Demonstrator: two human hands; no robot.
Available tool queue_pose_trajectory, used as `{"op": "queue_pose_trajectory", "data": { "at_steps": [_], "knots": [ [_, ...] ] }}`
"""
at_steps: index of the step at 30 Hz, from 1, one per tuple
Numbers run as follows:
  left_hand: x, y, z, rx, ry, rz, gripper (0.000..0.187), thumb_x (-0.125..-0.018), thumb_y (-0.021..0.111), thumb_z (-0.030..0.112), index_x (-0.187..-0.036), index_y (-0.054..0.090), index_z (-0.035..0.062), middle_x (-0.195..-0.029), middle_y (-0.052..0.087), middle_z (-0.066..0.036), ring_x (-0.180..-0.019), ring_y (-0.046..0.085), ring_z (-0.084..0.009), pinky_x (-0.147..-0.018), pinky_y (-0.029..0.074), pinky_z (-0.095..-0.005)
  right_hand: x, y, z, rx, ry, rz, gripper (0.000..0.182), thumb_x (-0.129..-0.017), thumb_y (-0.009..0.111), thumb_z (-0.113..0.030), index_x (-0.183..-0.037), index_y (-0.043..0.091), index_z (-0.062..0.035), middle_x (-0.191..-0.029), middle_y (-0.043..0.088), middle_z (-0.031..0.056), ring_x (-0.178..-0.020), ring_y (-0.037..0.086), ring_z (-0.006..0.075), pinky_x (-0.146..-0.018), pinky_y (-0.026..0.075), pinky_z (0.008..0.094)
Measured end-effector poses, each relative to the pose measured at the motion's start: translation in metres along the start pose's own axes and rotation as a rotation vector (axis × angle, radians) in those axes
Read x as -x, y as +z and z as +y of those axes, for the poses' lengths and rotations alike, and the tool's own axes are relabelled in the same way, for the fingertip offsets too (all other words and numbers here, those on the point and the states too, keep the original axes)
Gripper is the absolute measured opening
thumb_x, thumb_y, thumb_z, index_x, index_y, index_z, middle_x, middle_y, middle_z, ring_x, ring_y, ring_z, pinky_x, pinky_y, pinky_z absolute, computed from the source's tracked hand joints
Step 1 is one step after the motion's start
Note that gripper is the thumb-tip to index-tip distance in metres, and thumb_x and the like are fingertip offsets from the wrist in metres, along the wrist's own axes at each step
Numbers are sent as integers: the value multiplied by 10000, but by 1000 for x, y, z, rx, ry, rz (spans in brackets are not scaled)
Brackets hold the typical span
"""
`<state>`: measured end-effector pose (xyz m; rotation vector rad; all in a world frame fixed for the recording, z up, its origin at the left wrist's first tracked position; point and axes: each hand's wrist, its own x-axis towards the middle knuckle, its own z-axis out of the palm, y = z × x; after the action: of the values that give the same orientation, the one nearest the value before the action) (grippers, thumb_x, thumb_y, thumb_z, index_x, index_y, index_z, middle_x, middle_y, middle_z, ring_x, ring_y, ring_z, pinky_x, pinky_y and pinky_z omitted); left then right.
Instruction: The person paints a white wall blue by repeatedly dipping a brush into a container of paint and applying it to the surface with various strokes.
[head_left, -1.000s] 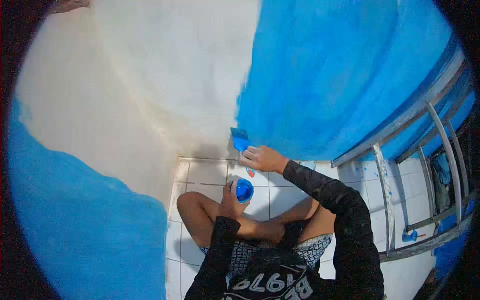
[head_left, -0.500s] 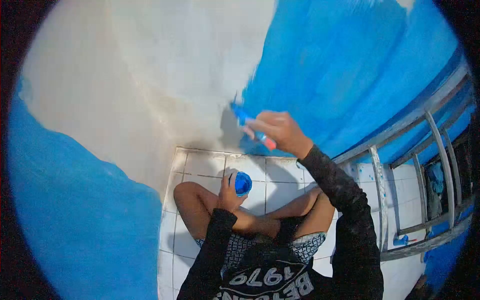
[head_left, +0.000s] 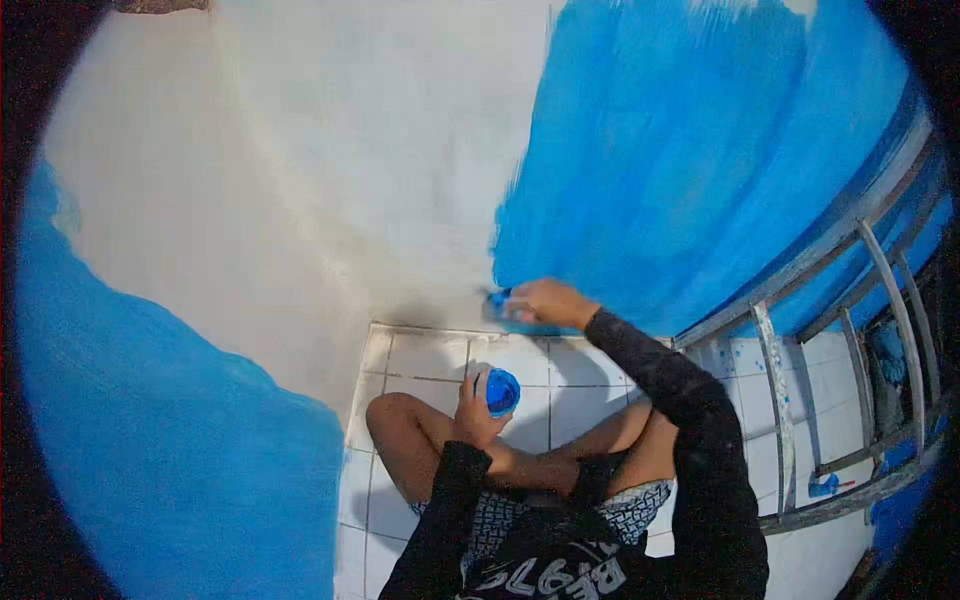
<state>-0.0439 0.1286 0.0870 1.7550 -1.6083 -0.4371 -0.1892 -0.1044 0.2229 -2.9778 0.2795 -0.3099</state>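
Observation:
My left hand (head_left: 478,414) is wrapped around the side of a small cup of blue paint (head_left: 503,392), held above the tiles between my knees. Its open top faces up. My right hand (head_left: 548,303) is closed on a paintbrush (head_left: 499,303), low by the wall. Blue covers the brush head, which is at the left edge of the blue painted area (head_left: 640,180); most of the handle is hidden by my fingers. To the left of that edge the wall (head_left: 400,130) is whitish.
A worn ladder (head_left: 775,380) lies along the right side. Beyond its rails a blue-stained brush (head_left: 825,486) rests on the white tile floor (head_left: 425,355), with blue drips nearby. Another wall (head_left: 200,430) at left is blue below and whitish above.
My right hand has brought the brush down along the paint's left edge, close to the floor. The cup stays in my left hand. The view has shifted slightly.

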Motion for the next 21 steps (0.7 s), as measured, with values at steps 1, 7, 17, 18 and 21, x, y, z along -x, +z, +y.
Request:
{"op": "queue_pose_trajectory", "data": {
  "at_steps": [1,7,17,18,21],
  "knots": [
    [2,2,-2,3,22,22,979,-627,872,232,-1447,367,58,-1357,418,-212,-1292,413,-408,-1084,394,-466,1,-37,-6,-28,-46,87,230,-874,633,-184,-1090,679,-119,-895,638,94,-812,642,304,-682,522,419],
    [-2,3,-1,-37,85,45,970,-632,874,241,-1443,372,60,-1342,425,-215,-1274,425,-413,-1069,406,-476,-6,-255,-42,221,-219,441,185,-848,717,-141,-1025,683,-98,-867,672,74,-776,660,260,-663,532,362],
    [0,4,2,-45,-1,16,966,-627,882,260,-1437,387,81,-1330,441,-203,-1250,446,-402,-1038,429,-474,-24,-407,-75,871,-490,668,209,-843,727,-125,-1045,686,-99,-876,664,54,-768,659,213,-622,518,326],
    [-1,8,-2,-54,56,55,963,-627,882,257,-1436,388,83,-1323,446,-198,-1245,452,-401,-1037,430,-472,-17,-392,-85,978,-403,536,243,-845,684,-162,-1081,674,-104,-922,652,43,-751,638,205,-598,518,311],
    [-2,3,2,-72,67,26,948,-626,881,249,-1423,396,76,-1308,455,-193,-1233,464,-400,-1037,431,-468,-18,-304,-71,1130,-412,395,234,-810,634,-200,-1013,635,-84,-869,587,42,-761,601,177,-537,502,288]
  ]
}}
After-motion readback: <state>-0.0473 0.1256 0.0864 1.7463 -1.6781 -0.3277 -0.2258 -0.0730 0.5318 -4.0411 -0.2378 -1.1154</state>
